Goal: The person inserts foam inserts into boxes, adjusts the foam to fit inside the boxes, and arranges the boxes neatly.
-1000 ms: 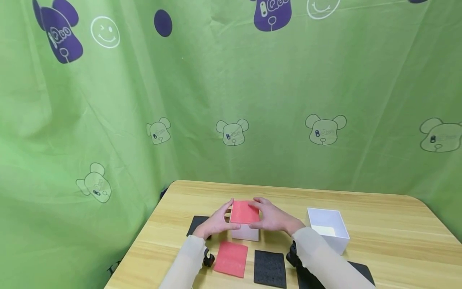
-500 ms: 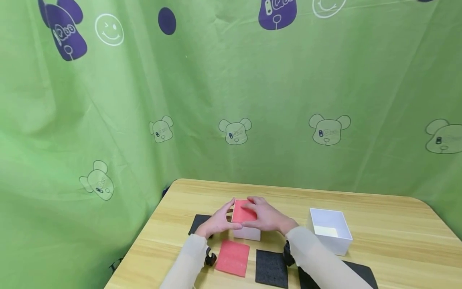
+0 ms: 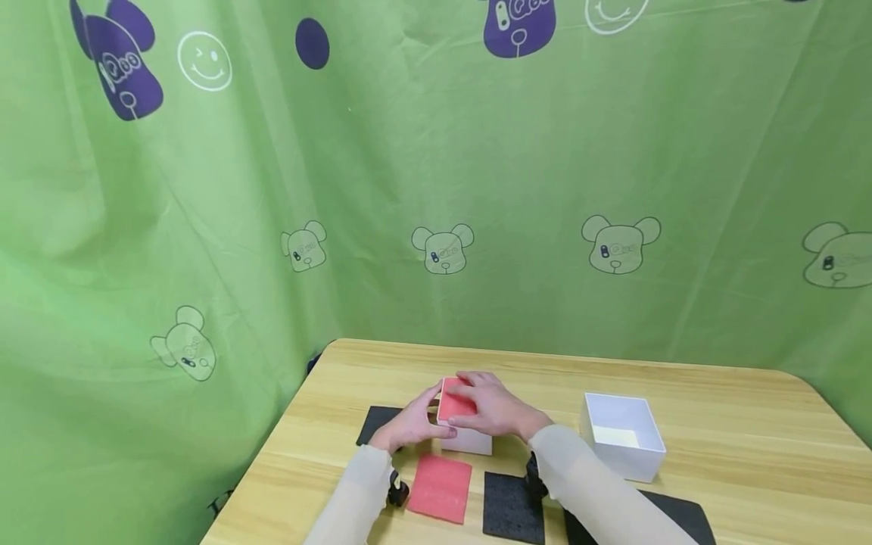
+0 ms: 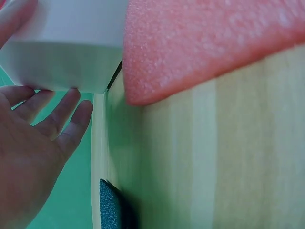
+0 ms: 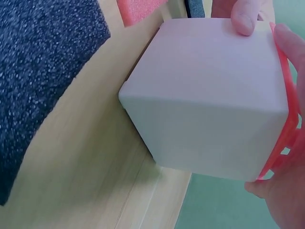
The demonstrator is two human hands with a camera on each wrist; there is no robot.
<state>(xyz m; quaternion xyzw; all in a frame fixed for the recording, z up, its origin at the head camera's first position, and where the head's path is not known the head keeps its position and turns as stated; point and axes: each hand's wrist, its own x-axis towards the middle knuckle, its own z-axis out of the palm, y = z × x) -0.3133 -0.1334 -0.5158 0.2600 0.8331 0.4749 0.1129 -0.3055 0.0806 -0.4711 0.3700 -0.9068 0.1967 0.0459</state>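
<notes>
A white box (image 3: 466, 441) stands on the table in the head view, a red foam sheet (image 3: 453, 405) lying across its top. My left hand (image 3: 414, 424) grips the box from the left, thumb on the front face, fingertips along the far side in the left wrist view. From the right, my right hand (image 3: 502, 409) reaches over the top, its spread fingers pressing on the foam. In the right wrist view the foam's red edge (image 5: 286, 95) shows along the box's rim, partly hidden by the fingers.
Another red foam sheet (image 3: 440, 488) lies on the wooden table (image 3: 742, 439) in front of the box. Black foam sheets lie beside it (image 3: 514, 509), at the left (image 3: 377, 424) and under the right forearm (image 3: 674, 515). A second, open white box (image 3: 630, 463) stands at right.
My right hand has shifted left from the sheet's right edge to farther over its top. The left hand keeps its place at the box.
</notes>
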